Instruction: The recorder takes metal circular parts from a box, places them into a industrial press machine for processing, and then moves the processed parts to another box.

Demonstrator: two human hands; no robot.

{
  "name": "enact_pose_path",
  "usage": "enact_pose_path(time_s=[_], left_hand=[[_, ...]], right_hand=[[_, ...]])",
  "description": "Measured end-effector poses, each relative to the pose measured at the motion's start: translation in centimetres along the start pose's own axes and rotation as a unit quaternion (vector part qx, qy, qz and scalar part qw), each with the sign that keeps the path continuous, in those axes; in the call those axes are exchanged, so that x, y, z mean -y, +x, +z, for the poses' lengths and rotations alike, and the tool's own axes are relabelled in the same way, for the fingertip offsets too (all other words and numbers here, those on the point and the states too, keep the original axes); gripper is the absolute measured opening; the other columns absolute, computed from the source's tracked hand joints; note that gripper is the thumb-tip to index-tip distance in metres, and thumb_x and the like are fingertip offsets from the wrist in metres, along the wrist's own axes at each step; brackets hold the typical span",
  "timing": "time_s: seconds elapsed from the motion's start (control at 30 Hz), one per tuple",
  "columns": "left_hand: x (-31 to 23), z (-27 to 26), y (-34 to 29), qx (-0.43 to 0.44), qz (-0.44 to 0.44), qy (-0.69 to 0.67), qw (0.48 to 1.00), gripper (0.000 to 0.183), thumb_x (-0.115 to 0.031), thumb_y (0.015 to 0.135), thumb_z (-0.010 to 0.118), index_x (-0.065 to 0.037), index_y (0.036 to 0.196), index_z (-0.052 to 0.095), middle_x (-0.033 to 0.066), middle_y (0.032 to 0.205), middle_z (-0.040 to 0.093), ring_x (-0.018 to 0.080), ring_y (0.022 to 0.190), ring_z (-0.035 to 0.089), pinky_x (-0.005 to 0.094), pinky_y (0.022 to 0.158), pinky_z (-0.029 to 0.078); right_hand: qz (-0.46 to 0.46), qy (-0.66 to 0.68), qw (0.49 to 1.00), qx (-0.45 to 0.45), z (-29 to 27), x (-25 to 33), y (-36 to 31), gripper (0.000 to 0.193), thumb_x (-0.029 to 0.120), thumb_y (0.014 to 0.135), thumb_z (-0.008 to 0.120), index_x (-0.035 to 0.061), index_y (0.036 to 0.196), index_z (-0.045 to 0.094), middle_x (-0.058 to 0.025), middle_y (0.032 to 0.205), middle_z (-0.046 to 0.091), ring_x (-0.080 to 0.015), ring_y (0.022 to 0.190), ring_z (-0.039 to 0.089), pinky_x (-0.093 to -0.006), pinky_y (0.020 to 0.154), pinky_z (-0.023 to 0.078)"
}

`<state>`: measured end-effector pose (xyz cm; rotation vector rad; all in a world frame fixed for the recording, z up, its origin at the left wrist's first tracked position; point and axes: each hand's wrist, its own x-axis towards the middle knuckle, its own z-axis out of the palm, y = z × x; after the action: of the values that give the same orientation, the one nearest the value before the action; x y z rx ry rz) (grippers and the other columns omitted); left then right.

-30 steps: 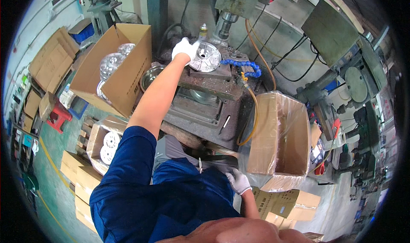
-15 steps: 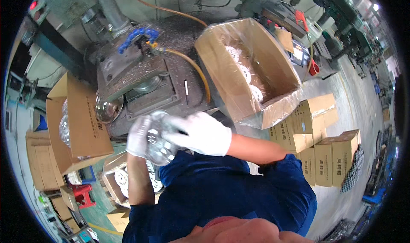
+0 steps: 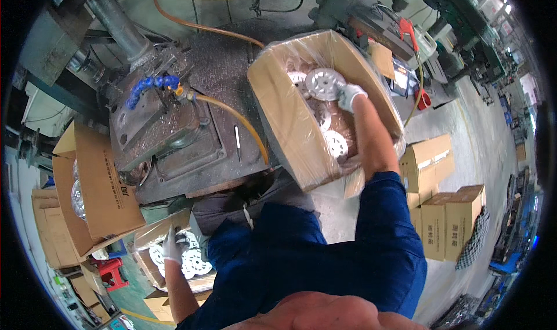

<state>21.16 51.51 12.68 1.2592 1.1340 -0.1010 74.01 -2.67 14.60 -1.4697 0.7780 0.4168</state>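
Note:
My right hand (image 3: 351,96), in a white glove, grips the edge of a round, slotted metal disc (image 3: 324,84) inside the plastic-lined cardboard box (image 3: 290,130) on the right. Several similar discs (image 3: 336,145) lie below it in that box. Low on the left, my gloved left hand (image 3: 172,247) is over a cardboard box (image 3: 152,273) of white slotted discs (image 3: 196,262). Its fingers look stretched out beside the discs; whether they touch one I cannot tell.
Ahead stands a press bed (image 3: 174,138) with a blue jointed coolant hose (image 3: 152,85). A pen (image 3: 237,143) lies on the bench. An open carton (image 3: 107,185) holding shiny round parts is at left, near a red stool (image 3: 111,274). Closed cartons (image 3: 444,220) stand at right.
My hands were together around shiny round metal parts before the press. They have parted: the right reaches into the lined box with a disc, the left down to the lower-left box.

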Motion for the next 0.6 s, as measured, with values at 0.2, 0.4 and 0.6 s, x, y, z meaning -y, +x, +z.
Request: enact_pose_path(time_s=[0.2, 0.4, 0.6], left_hand=[[10.5, -12.4, -2.5, -0.227, -0.095, 0.048, 0.968, 0.053, -0.051, 0.089, 0.057, -0.009, 0.121, 0.048, 0.0115, 0.076, 0.057, 0.0197, 0.046, 0.05, 0.0322, 0.039, 0.042], [21.2, -18.9, -10.2, -0.322, -0.255, 0.108, 0.905, 0.05, -0.052, 0.091, 0.054, -0.011, 0.118, 0.048, 0.0072, 0.063, 0.048, 0.0182, 0.039, 0.042, 0.0326, 0.034, 0.036], [27.8, -19.5, -7.4, -0.246, -0.2, 0.087, 0.944, 0.041, -0.042, 0.091, 0.05, -0.01, 0.117, 0.052, 0.0082, 0.076, 0.053, 0.0201, 0.052, 0.048, 0.0372, 0.049, 0.046]], right_hand=[[0.033, 0.063, 0.997, 0.005, 3.4, -4.6, 14.6, 0.03, 0.033, 0.089, 0.066, 0.0124, 0.069, 0.056, -0.0036, 0.053, 0.048, -0.0185, 0.043, 0.046, -0.0364, 0.041, 0.047], [-0.186, 0.045, 0.969, -0.154, 3.0, -7.4, 23.9, 0.027, 0.03, 0.086, 0.065, 0.0122, 0.107, 0.067, -0.0077, 0.096, 0.066, -0.0215, 0.077, 0.062, -0.033, 0.066, 0.052], [-0.314, -0.499, 0.782, 0.202, 1.8, -1.8, 15.5, 0.051, 0.026, 0.094, 0.047, 0.0029, 0.138, 0.036, -0.0122, 0.136, 0.043, -0.0261, 0.119, 0.042, -0.0372, 0.099, 0.035]])
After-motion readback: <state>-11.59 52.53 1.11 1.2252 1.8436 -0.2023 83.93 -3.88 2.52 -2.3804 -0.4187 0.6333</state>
